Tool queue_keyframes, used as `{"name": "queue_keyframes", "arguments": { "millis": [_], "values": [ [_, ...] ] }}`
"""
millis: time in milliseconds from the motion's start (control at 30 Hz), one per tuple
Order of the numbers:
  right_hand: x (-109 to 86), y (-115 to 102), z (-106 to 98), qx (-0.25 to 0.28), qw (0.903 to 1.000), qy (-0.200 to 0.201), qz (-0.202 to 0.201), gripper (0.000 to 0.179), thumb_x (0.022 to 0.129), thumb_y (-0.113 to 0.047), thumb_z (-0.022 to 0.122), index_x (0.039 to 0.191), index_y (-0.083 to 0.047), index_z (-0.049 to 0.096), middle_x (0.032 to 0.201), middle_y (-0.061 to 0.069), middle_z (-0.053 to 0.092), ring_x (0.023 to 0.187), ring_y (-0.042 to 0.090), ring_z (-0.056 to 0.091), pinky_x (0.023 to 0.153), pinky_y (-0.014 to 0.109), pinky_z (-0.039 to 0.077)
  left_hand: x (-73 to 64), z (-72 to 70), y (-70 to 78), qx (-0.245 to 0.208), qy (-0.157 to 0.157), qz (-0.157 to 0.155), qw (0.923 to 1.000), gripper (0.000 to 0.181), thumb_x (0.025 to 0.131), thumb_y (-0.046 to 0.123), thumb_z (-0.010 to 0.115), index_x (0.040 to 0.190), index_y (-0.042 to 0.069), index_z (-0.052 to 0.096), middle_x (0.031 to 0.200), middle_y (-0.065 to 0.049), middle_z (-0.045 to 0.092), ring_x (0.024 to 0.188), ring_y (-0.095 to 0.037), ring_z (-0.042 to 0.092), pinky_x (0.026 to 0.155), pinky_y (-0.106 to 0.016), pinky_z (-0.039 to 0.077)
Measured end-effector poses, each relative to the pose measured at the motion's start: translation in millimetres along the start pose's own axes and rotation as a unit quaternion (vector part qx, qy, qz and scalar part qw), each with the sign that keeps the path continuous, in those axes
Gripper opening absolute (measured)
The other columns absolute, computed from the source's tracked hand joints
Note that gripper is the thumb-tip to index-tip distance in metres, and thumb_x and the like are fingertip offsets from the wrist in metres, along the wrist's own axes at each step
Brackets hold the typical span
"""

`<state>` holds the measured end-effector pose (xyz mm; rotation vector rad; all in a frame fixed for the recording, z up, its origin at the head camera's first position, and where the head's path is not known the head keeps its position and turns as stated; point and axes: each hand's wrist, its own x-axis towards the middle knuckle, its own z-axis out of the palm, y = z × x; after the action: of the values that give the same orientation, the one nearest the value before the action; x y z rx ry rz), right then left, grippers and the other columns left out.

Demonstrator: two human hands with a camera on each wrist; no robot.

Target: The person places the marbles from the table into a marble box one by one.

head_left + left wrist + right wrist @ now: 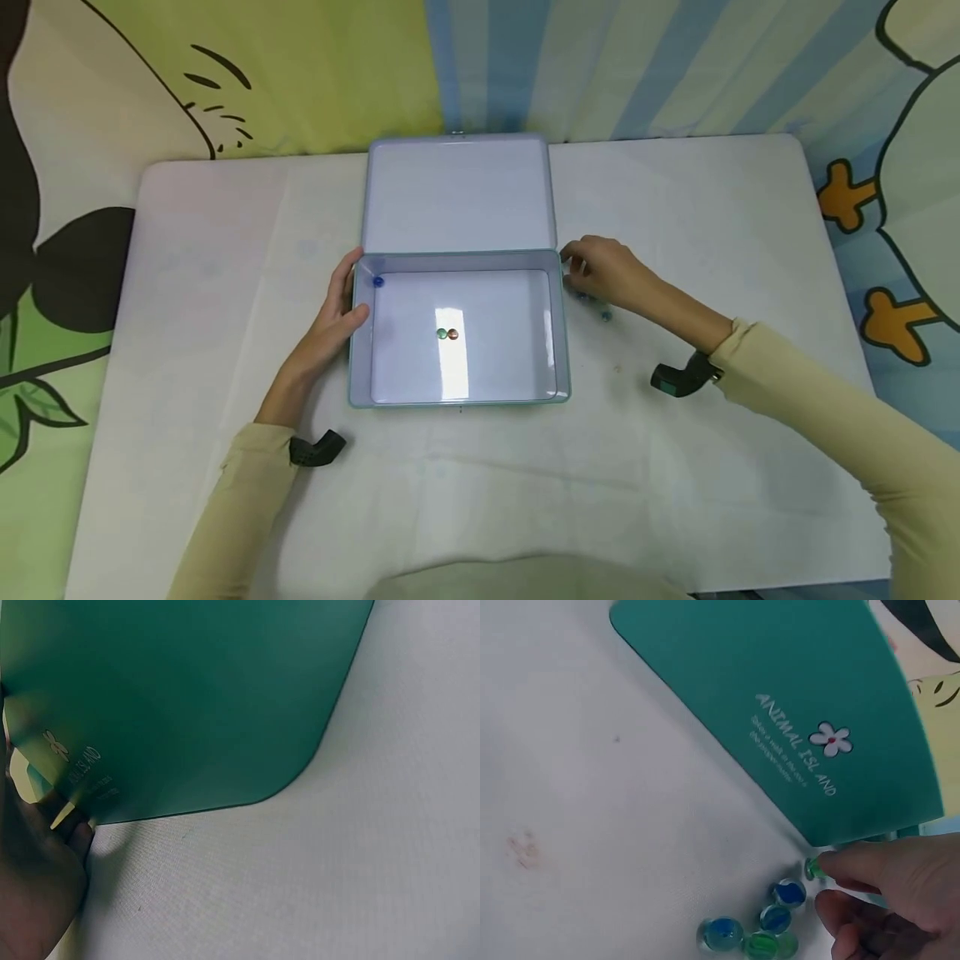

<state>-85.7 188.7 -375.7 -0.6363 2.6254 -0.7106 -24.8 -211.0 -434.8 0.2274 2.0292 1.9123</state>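
Observation:
A lidded rectangular box [465, 396], green outside and pale inside, stands on the table with its lid [459, 192] laid back. My left hand [330, 321] holds its left side, thumb over the rim and fingers along the outer wall. Inside lie a blue marble [378, 282] at the back left corner, and a green marble [442, 333] and an orange-brown marble [453, 334] side by side. Just outside the right wall, my right hand [611, 271] has its fingers bent. One fingertip touches a small green marble [811, 868]; a lower finger and the marble stand apart.
Several blue and green marbles [775, 919] are clustered on the table beside my right hand. White cloth [690, 467] covers the tabletop. A patterned curtain [570, 67] hangs behind the table's back edge.

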Motion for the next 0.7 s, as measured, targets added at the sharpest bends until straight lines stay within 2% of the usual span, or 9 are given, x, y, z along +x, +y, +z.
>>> {"name": "queue_keyframes", "arguments": {
  "millis": [233, 333, 533, 633, 700],
  "values": [
    [12.5, 7.1, 8.5, -0.004, 0.9999, -0.015, -0.007, 0.012, 0.085, 0.004, 0.065, 0.097, 0.006, 0.063, 0.083, 0.016, 0.063, 0.073, 0.025, 0.056, 0.064, 0.035, 0.047, -0.1, 0.9, 0.0, -0.001, 0.001, -0.003, 1.0, 0.087, 0.087, 0.056, 0.063, 0.154, 0.034, 0.011, 0.162, -0.007, 0.008, 0.149, -0.026, 0.006, 0.116, -0.059, -0.002],
    [11.0, 6.7, 7.6, -0.005, 0.9999, -0.01, -0.004, 0.014, 0.087, 0.003, 0.062, 0.101, 0.007, 0.064, 0.087, 0.018, 0.065, 0.074, 0.025, 0.058, 0.064, 0.035, 0.048, 0.1, 1.1, 0.8, 0.001, 0.002, -0.006, 1.0, 0.087, 0.087, 0.056, 0.062, 0.153, 0.035, 0.011, 0.163, -0.006, 0.008, 0.15, -0.026, 0.005, 0.116, -0.06, -0.002],
    [0.0, 4.8, -3.1, 0.025, 0.9994, 0.004, 0.025, 0.022, 0.091, -0.003, 0.059, 0.11, 0.004, 0.065, 0.096, 0.019, 0.069, 0.079, 0.027, 0.063, 0.068, 0.038, 0.05, 0.2, 1.5, 1.1, -0.001, 0.002, -0.007, 1.0, 0.087, 0.087, 0.056, 0.063, 0.154, 0.035, 0.011, 0.163, -0.004, 0.006, 0.151, -0.024, 0.003, 0.116, -0.06, -0.003],
    [-8.9, 3.5, -10.6, 0.037, 0.9987, 0.01, 0.035, 0.021, 0.091, -0.005, 0.061, 0.111, 0.001, 0.066, 0.095, 0.017, 0.069, 0.08, 0.025, 0.062, 0.069, 0.035, 0.05, -0.3, 1.5, 0.8, -0.002, 0.004, -0.009, 0.9999, 0.087, 0.087, 0.056, 0.063, 0.153, 0.035, 0.011, 0.163, -0.004, 0.006, 0.151, -0.024, 0.003, 0.116, -0.059, -0.003],
    [-15.3, 2.3, -15.4, 0.049, 0.9979, 0.013, 0.04, 0.02, 0.091, -0.006, 0.062, 0.11, -0.001, 0.066, 0.094, 0.016, 0.069, 0.078, 0.024, 0.063, 0.065, 0.031, 0.049, -0.5, 1.5, 0.5, 0.0, 0.005, -0.011, 0.9999, 0.087, 0.087, 0.056, 0.063, 0.153, 0.035, 0.011, 0.163, -0.004, 0.006, 0.15, -0.024, 0.003, 0.116, -0.06, -0.003]
  ]
}}
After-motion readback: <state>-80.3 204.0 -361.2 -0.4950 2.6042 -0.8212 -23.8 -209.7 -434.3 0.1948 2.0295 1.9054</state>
